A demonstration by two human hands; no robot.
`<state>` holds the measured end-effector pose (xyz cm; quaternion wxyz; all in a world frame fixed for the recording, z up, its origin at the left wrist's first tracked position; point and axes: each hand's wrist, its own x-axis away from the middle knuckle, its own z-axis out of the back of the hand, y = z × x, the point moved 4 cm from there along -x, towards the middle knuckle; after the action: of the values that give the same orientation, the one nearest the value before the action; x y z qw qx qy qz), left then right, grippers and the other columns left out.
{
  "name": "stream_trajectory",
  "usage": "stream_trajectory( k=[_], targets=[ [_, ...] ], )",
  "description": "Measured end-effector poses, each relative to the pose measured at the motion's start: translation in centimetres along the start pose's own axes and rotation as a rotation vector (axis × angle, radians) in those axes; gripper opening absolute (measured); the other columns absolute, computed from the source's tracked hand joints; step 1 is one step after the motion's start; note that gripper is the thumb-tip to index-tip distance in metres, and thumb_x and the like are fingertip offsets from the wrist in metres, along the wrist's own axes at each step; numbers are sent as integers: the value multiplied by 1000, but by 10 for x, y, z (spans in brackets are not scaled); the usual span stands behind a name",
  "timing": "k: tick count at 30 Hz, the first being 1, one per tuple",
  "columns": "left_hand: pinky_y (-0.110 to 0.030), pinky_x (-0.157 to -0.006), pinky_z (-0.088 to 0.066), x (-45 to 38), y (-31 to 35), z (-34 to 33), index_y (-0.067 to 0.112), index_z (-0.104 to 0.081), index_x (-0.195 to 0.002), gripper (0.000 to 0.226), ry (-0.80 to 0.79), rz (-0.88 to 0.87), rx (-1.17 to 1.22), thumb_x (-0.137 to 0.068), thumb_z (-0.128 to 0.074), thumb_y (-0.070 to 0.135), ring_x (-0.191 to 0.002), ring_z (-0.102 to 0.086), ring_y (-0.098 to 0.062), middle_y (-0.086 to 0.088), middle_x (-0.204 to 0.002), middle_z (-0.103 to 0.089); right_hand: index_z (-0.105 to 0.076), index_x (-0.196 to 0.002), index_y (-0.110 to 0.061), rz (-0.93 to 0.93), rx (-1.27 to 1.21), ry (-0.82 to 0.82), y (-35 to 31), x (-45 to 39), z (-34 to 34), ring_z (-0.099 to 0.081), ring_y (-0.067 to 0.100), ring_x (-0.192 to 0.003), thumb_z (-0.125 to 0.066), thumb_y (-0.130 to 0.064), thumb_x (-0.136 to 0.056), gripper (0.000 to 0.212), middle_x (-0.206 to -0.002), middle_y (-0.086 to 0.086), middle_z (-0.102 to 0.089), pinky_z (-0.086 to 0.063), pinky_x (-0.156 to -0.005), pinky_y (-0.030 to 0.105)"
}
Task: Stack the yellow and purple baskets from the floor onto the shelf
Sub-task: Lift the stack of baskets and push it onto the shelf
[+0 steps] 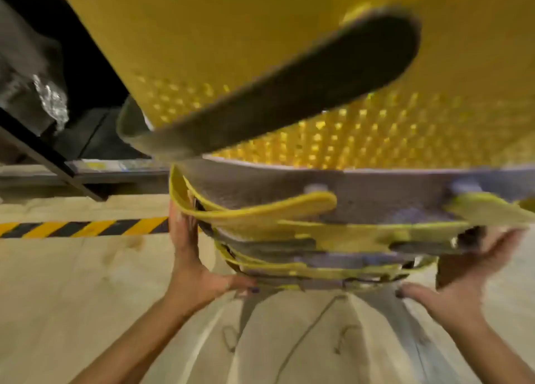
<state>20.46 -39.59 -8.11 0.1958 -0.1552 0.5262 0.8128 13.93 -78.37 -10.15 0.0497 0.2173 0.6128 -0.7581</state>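
A nested stack of yellow and purple baskets point(333, 239) hangs above the floor, close in front of the camera. The top yellow basket point(231, 50) fills the upper frame, with its dark handle point(275, 94) lying slantwise across it. Below it show a purple rim point(376, 186) and yellow handles point(275, 210). My left hand point(191, 268) grips the stack's left side from below, thumb under the bottom. My right hand point(463, 273) holds the right side the same way. The picture is blurred by motion.
A black-and-yellow hazard stripe point(81, 227) runs across the pale floor point(72, 296) at the left. A dark metal shelf frame point(43, 149) stands at the upper left with wrapped, foil-like goods point(49, 100) on it.
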Motion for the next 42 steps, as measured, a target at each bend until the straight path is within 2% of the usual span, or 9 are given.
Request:
stream_trajectory(
  k=[3, 5, 8, 13, 19, 23, 33, 39, 42],
  targets=[
    [-32, -114, -30, -30, 9, -13, 43, 7, -150, 136, -75, -63, 86, -53, -88, 57, -145, -26, -20, 3, -160, -19, 22, -145, -20, -52, 124, -60, -13, -23, -25, -10, 27, -147, -79, -64, -59, 139, -161, 8, 0, -19, -116, 32],
    [-19, -110, -31, -27, 9, -23, 35, 14, -150, 133, -79, -83, 124, -63, -86, 49, -144, -27, -11, 15, -160, -14, 15, -148, -15, -45, 135, -54, -16, -18, -27, -19, 24, -145, -80, -68, -53, 145, -160, 10, -8, -25, -115, 31],
    [-23, -113, -30, -47, 10, -20, 41, 25, -146, 139, -79, -68, 164, -63, -85, 53, -146, -24, -15, 18, -161, -9, 23, -148, -26, -90, 151, -58, -21, -36, -28, -23, 17, -144, -86, -60, -51, 150, -160, 7, -14, -27, -112, 28],
    [-36, -117, -27, -91, 13, -21, 56, 28, -138, 135, -129, -6, 123, -64, -85, 54, -145, -27, -18, -10, -161, -21, 27, -141, -48, -100, 227, -175, -35, -70, -28, -15, -2, -142, -90, -52, -54, 146, -154, -35, -7, -26, -102, 7],
    [-26, -117, -20, -110, 14, -22, 53, 32, -137, 145, -269, 1, 104, -54, -87, 57, -148, -18, -14, -7, -163, -13, 29, -139, -53, -99, 275, -185, -42, -92, -25, -21, -3, -140, -88, -59, -50, 147, -156, -28, -10, -30, -109, 39],
    [-13, -111, -23, -106, 18, -22, 59, 29, -136, 145, -263, 26, 97, -51, -89, 57, -145, -21, -5, -2, -163, -13, 26, -139, -54, -110, 252, -179, -47, -95, -23, -28, 0, -139, -88, -59, -48, 146, -158, -17, -20, -32, -106, 38],
    [-10, -104, -33, -112, 48, 2, 57, 20, -142, 147, -199, 10, 101, -48, -93, 54, -140, -29, 4, 38, -151, -19, 22, -136, -63, -68, 186, -206, -73, -111, -18, -34, -4, -134, -91, -50, -43, 147, -147, -35, -24, -35, -105, 38],
    [-19, -113, -26, -202, 114, 45, 56, 23, -141, 144, -120, -146, 17, -51, -89, 58, -145, -24, -5, 12, -160, -18, 24, -140, -56, 99, 223, -165, -150, -200, -15, -26, -9, -136, -90, -55, -45, 148, -143, -45, -21, -34, -101, 14],
    [-24, -116, -20, -262, 140, 62, 56, 24, -140, 145, -89, -224, -25, -52, -91, 52, -147, -16, -9, 2, -163, -12, 25, -139, -55, 185, 235, -137, -187, -252, -20, -21, 3, -142, -89, -54, -48, 146, -157, -22, -17, -31, -109, 36]
  ],
)
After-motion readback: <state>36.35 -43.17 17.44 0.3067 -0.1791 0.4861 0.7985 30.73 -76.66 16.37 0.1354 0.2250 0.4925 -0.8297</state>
